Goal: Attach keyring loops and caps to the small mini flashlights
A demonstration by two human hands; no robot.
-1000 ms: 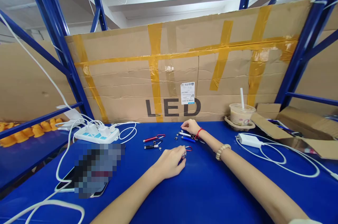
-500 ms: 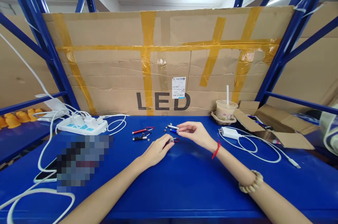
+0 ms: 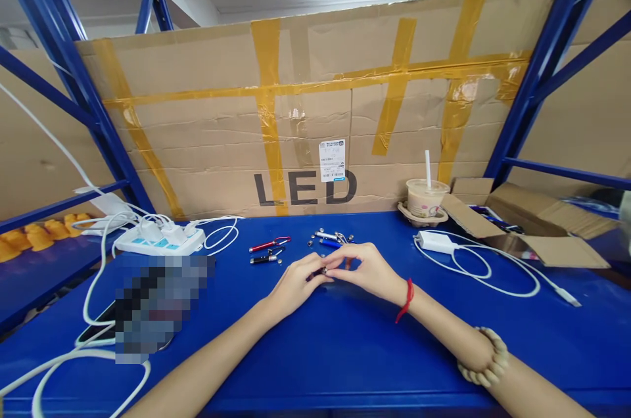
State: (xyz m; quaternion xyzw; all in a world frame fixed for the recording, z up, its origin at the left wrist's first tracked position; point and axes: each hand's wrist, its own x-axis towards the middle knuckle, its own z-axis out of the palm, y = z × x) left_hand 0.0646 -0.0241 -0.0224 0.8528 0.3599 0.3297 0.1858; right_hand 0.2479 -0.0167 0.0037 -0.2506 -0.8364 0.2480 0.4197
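Note:
My left hand point(image 3: 299, 283) is closed around a small penlight point(image 3: 323, 270), mostly hidden in the fingers, with only a dark, metallic end showing. Against that end, the thumb and forefinger of my right hand point(image 3: 367, 269) are pinched together; whatever they hold is too small to name. Just beyond my hands lie a blue penlight point(image 3: 330, 243) and a silver-white penlight point(image 3: 325, 234), with several tiny round metal pieces point(image 3: 310, 243) around them. To the left rest a red penlight point(image 3: 262, 246) with a clip and a black penlight point(image 3: 263, 259).
A white power strip point(image 3: 160, 240) with cables stands back left, near a phone point(image 3: 98, 323) and a blurred-out area. At the right are a drink cup point(image 3: 424, 198) in a carton holder, a white charger point(image 3: 436, 242) with its cable, and an open cardboard box point(image 3: 530, 227).
My right hand has come back from the blue and silver-white penlights to meet my left hand. The red clip below my left hand no longer shows. The view has tilted slightly.

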